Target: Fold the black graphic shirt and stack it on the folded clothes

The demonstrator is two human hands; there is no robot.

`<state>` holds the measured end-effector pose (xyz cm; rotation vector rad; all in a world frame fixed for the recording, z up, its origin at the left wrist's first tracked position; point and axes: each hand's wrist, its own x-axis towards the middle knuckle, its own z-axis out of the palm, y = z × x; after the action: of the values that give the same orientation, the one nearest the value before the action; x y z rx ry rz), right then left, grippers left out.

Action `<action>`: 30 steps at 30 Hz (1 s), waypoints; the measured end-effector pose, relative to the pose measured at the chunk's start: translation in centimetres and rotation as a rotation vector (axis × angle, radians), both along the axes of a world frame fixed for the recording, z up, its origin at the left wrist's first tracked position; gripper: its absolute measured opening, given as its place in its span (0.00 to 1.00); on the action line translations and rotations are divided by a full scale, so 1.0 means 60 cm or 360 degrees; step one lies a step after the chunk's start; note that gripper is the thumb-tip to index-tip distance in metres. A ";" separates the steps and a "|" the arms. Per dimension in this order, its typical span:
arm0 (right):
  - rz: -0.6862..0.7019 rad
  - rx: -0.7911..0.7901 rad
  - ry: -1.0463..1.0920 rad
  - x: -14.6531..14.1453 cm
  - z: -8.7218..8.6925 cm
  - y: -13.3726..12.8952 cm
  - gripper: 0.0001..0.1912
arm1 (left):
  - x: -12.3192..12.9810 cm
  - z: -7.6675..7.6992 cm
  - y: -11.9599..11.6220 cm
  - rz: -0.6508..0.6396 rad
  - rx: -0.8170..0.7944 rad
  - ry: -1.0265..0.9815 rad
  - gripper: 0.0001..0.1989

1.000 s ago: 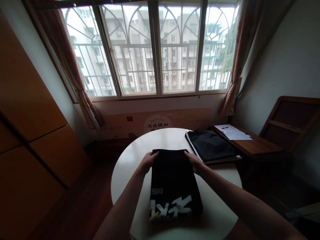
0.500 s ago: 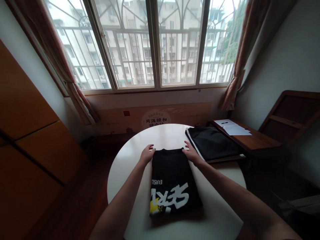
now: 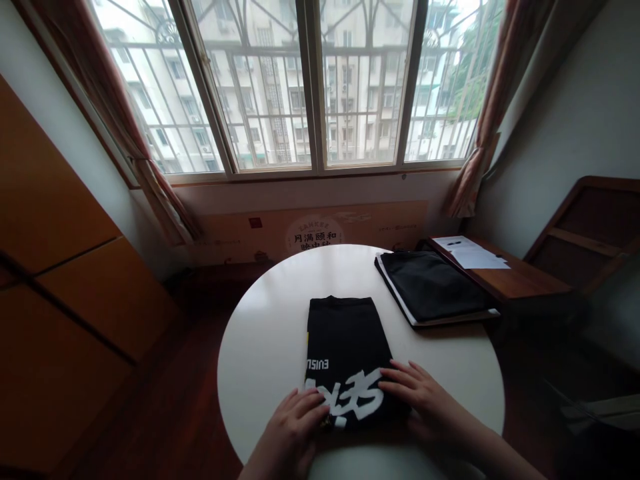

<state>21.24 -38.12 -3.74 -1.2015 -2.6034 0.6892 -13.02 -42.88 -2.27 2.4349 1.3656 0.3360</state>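
A black shirt (image 3: pixel 345 333) with white lettering lies folded into a rectangle on the round white table (image 3: pixel 265 320). At its near left corner rests my left hand (image 3: pixel 297 423), fingers spread over the edge of the print, thumb side low and partly hidden. My right hand (image 3: pixel 417 393) touches the near right edge, its fingers stretched over the white letters and its thumb out of clear view. Neither hand has closed on the cloth.
A folded black item with a white edge (image 3: pixel 435 287) lies at the table's back right. Beyond it, papers (image 3: pixel 470 253) rest on a wooden stand (image 3: pixel 530 283). A wooden chair (image 3: pixel 590 233) is at the right, orange cabinets (image 3: pixel 65 267) at the left.
Both hands have moved from the shirt's far corners to its near end. The shirt lies in about the same place, and the view has shifted slightly.
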 end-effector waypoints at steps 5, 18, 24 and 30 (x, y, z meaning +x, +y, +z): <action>-0.0122 0.0211 0.0134 -0.024 -0.010 0.005 0.40 | 0.002 -0.008 0.022 0.0017 0.0217 -0.0128 0.29; -0.0331 -0.0295 0.1364 0.013 -0.017 -0.067 0.10 | 0.002 -0.010 -0.026 0.0083 -0.0232 -0.1411 0.15; -0.0295 -0.0431 0.1843 -0.003 0.002 -0.094 0.13 | 0.023 0.012 -0.039 0.0142 -0.0448 -0.1843 0.15; -0.0085 -0.0176 0.1410 0.010 0.020 -0.088 0.31 | 0.015 0.058 -0.047 -0.0159 -0.0422 -0.1651 0.16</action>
<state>21.84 -43.42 -2.52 -0.7275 -1.8025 1.0596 -12.14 -45.67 1.21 1.6451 0.7395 1.1043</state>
